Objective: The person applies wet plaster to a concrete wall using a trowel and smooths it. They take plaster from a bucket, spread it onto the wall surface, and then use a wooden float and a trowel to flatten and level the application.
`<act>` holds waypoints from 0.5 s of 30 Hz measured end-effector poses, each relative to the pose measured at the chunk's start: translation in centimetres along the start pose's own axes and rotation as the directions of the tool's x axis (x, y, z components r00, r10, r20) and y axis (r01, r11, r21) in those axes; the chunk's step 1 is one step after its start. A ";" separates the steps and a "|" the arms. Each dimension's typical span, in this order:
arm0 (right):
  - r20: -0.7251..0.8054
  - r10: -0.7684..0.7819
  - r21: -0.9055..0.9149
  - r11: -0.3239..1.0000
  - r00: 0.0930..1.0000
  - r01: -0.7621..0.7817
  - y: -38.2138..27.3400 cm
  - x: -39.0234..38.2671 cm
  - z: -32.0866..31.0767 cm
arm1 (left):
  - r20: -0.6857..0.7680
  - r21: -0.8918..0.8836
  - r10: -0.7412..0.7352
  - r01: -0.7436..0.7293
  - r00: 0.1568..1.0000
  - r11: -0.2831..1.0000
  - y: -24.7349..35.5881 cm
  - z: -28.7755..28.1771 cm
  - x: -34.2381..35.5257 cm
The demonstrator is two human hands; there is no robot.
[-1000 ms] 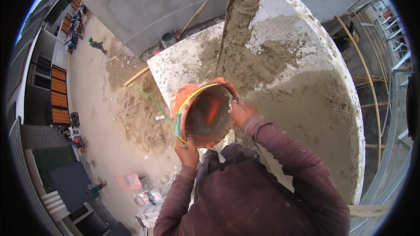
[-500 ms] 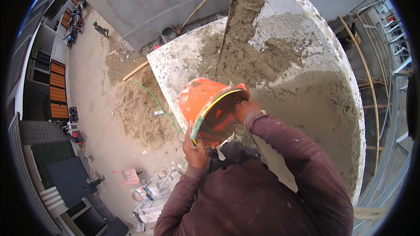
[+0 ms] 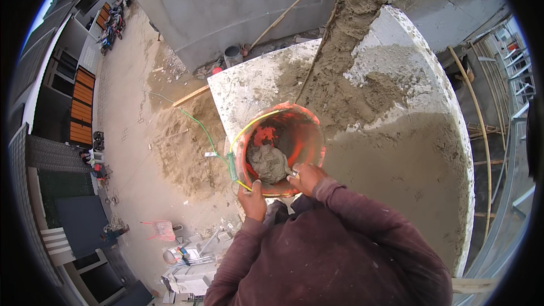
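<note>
My left hand (image 3: pixel 253 202) grips the near-left rim of an orange bucket (image 3: pixel 313 137) with a yellow wire handle (image 3: pixel 247 127) and green sleeve. My right hand (image 3: pixel 306 178), at the bucket's right side, is closed on the handle of a tool, apparently a trowel, whose head is hidden under a lump of wet mortar (image 3: pixel 268 163) inside the bucket. The bucket is held over a curved white slab (image 3: pixel 263 65), which carries spread grey mortar (image 3: pixel 396 170) and a rougher mortar band (image 3: pixel 354 20) running up from it.
A grey wall (image 3: pixel 215 5) with leaning poles stands beyond the slab. Bamboo poles (image 3: pixel 480 130) and metal framing (image 3: pixel 518 113) are right. Down to the left lie a paved lane (image 3: pixel 122 136), sand heap (image 3: pixel 192 158), wooden plank (image 3: pixel 190 96), pink wheelbarrow (image 3: pixel 163 230), stacked materials and motorbikes (image 3: pixel 113 31).
The bucket has turned from tipped sideways half a second ago to opening upward, showing mortar inside. My right hand has moved down and slightly left. The view has shifted a little.
</note>
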State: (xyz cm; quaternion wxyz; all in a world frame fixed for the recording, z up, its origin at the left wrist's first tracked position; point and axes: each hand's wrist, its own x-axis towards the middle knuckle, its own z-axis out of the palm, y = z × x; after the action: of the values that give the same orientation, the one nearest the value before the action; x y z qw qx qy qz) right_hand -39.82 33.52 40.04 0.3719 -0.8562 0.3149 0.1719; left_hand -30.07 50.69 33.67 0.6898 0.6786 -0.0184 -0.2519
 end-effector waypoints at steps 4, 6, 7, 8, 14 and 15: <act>-0.019 -0.129 -0.021 0.992 0.991 0.128 -3.0 -0.7 -4.7 | -0.077 -0.308 -0.259 0.224 0.963 0.925 -0.7 -3.5 0.8; -0.052 -0.368 -0.032 0.930 0.928 0.366 -4.3 0.0 -7.0 | -0.135 -0.350 -0.285 0.223 0.949 0.910 -0.6 -6.1 0.4; -0.057 -0.487 -0.033 0.873 0.872 0.486 -4.8 0.4 -8.3 | -0.184 -0.346 -0.288 0.212 0.940 0.914 -0.5 -7.3 0.1; 0.071 -0.445 0.121 0.892 0.893 0.435 -5.6 0.5 -10.5 | -0.236 -0.337 -0.292 0.204 0.927 0.919 -0.9 -8.6 -0.2; 0.375 -0.385 0.693 0.721 0.844 0.021 0.0 3.9 -14.3 | -0.506 -0.256 -0.270 0.156 0.820 0.954 -6.9 -19.2 -1.2; 0.330 -0.270 0.738 0.671 0.904 -0.069 2.9 4.3 -14.3 | -0.516 -0.260 -0.289 0.174 0.807 0.950 -5.6 -19.6 -1.8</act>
State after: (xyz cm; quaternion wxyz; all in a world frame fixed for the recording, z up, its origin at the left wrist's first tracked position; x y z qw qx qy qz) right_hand -37.65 19.57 45.73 0.7508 -0.5936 0.2221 0.1861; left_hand -26.22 69.82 27.38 0.6945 0.6462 0.2881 -0.1304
